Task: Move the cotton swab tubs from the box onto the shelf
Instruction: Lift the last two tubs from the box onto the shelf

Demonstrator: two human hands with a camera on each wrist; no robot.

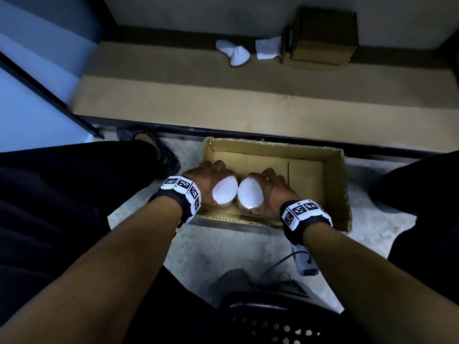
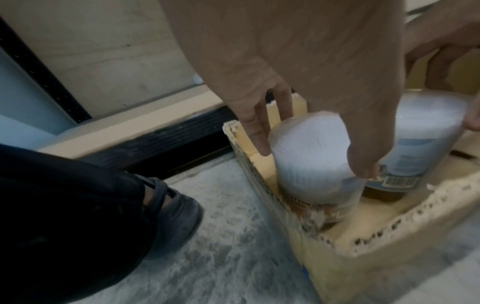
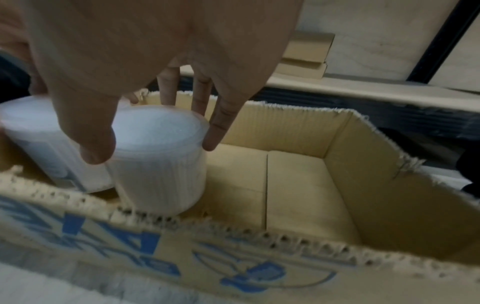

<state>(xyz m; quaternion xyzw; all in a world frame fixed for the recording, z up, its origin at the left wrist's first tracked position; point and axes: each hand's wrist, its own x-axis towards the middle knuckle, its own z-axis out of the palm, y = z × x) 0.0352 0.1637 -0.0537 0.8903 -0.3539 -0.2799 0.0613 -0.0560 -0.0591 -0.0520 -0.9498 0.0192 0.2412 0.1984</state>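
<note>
Two white cotton swab tubs stand side by side in the near left end of an open cardboard box [image 1: 332, 184] on the floor. My left hand [image 1: 206, 184] grips the left tub [image 1: 224, 189] from above, thumb and fingers round its top [image 2: 309, 144]. My right hand [image 1: 270, 192] grips the right tub [image 1: 250, 196] the same way, fingers round its lid [image 3: 158, 139]. In the left wrist view the right tub [image 2: 428, 131] shows a label and barcode. The rest of the box floor [image 3: 298, 185] is bare.
The low wooden shelf [image 1: 223, 100] runs beyond the box, with a small cardboard box [image 1: 323, 36] and white cloths [image 1: 236, 52] at its back. My sandalled left foot [image 2: 168, 211] is left of the box. A cable and white device [image 1: 304, 259] lie near my right forearm.
</note>
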